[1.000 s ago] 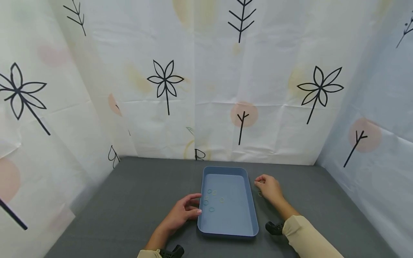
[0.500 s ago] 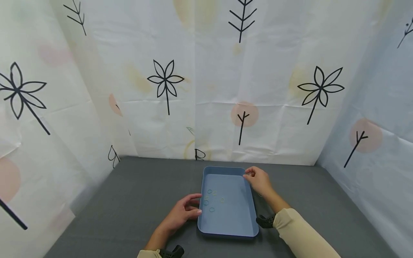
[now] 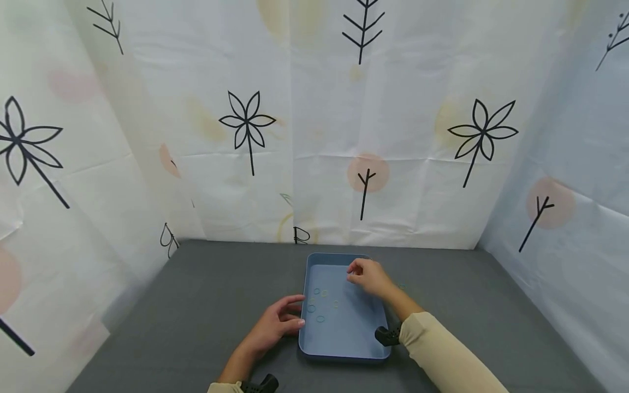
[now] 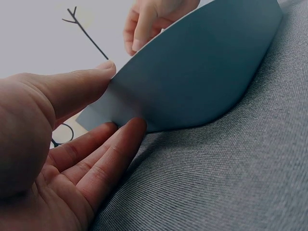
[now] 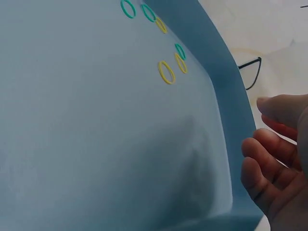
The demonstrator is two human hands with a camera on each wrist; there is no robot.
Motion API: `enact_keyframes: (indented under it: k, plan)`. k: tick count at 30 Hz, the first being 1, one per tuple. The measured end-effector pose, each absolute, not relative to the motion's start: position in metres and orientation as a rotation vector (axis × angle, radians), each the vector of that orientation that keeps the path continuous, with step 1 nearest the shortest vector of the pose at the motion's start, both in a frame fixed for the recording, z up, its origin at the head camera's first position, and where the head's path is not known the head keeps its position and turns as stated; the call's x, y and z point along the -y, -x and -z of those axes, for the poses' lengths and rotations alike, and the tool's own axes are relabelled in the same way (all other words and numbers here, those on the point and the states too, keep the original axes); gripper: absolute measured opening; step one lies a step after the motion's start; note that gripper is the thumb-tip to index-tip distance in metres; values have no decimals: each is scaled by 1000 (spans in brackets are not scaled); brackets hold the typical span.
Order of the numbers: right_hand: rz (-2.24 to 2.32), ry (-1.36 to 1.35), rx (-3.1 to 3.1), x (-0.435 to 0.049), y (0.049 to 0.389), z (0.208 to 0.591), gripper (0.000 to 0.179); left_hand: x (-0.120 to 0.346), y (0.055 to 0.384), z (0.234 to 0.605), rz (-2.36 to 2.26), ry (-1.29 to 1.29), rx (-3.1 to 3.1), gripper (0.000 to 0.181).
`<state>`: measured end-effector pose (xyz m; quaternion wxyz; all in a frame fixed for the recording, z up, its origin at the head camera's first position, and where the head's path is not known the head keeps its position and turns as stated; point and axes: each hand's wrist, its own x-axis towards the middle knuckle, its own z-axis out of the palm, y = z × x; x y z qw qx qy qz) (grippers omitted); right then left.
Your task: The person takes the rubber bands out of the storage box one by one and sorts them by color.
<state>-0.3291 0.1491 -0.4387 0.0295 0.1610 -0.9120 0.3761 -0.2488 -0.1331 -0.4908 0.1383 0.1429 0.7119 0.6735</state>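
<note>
A blue rectangular tray [image 3: 344, 338] lies on the grey table. Thin green and yellow rubber bands, such as this green one [image 5: 128, 8] and this yellow one [image 5: 166, 72], lie on its floor toward the left side. My left hand [image 3: 275, 325] touches the tray's left side. Its thumb meets the rim, and its fairly straight fingers [image 4: 103, 171] rest against the outer wall. Over the tray's far right part hovers my right hand [image 3: 373, 278], fingers bent and thumb near the index finger. Whether a band is between those fingertips is too small to tell.
Another small band [image 3: 402, 286] lies on the grey tabletop [image 3: 221, 289] to the right of the tray, beyond my right forearm. A patterned white cloth [image 3: 319, 109] hangs behind the table and along both sides.
My right hand has moved left from the table beside the tray, across the right rim, to above the tray. The left hand stays at the tray's left side. The view shifts slightly.
</note>
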Motion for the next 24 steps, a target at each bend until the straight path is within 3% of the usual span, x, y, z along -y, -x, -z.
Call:
enact_keyframes:
  k: [13,24]
  plan:
    - [-1224,-855,2859,-133,326,452,7,133,249,491,-1946,-409,-2048,56]
    - [-1248,-884,2882,-129,325,462,9,133,249,492,-1949,-412,-2054,56]
